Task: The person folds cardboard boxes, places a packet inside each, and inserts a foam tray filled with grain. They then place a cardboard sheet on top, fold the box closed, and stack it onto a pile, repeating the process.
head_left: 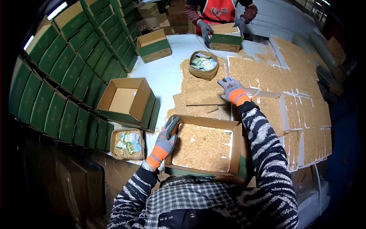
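Note:
A green-sided cardboard box (236, 152) stands close in front of me. Inside it lies a white-edged slab covered with tan flakes like wood shavings (202, 147). My left hand (164, 142), in a grey and orange glove, grips the left wall of this box near its far corner. Farther out, my right hand (233, 91), gloved alike, reaches over the table with fingers spread and nothing in them. It is beside the near-left corner of the flake-covered slabs (259, 74). Flat cardboard pieces (202, 105) lie between that hand and the box.
Two baskets of small colourful packets (204, 63) (129, 143) sit on the table (164, 70). An open box (126, 101) stands left, another (153, 45) farther back. Green boxes (76, 65) are stacked along the left. Opposite, a red-aproned person's gloved hands hold a box (225, 42).

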